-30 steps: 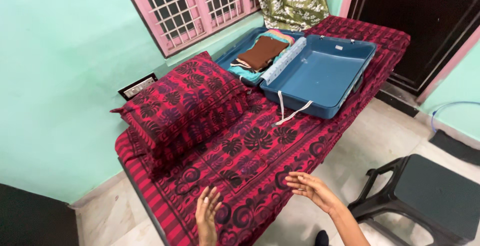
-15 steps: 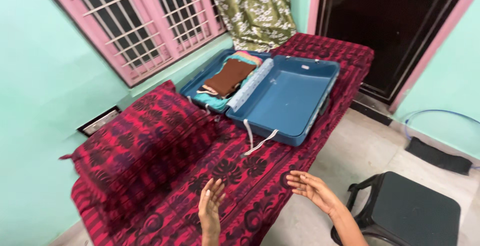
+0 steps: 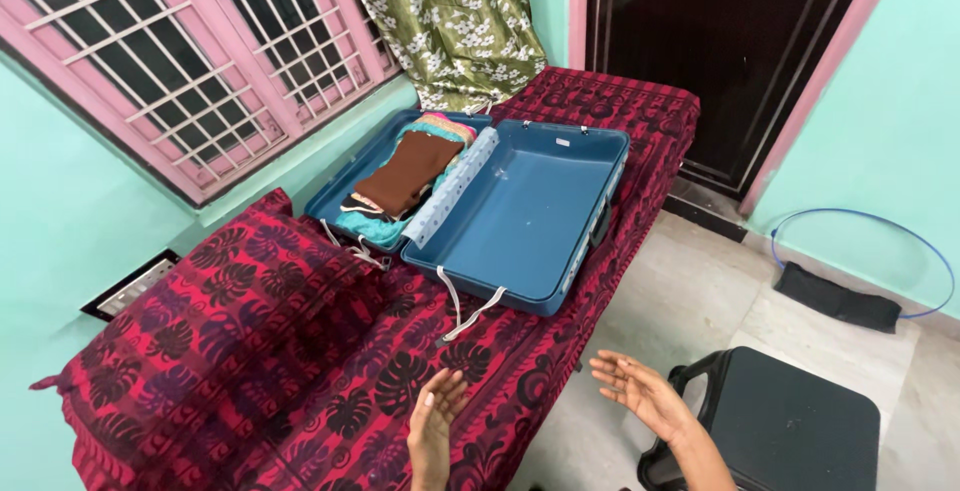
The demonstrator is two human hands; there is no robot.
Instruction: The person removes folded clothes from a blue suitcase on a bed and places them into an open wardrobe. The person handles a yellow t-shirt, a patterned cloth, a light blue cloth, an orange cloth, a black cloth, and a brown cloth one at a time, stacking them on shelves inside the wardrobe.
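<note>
Suitcase (image 3: 500,211) nearer now; both hands unchanged, empty.

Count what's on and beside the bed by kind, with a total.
Open blue suitcase: 1
Red patterned pillow: 1
Black plastic stool: 1
Empty open hands, left hand and right hand: 2
Total: 5

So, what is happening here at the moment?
A person stands at the side of a bed covered in a red patterned sheet. Both hands are raised, open and empty: the left hand over the bed's edge, the right hand over the floor near a black stool. Neither touches anything. Farther up the bed a blue suitcase lies open, with folded clothes in one half and the other half empty. A pillow lies on the left.
</note>
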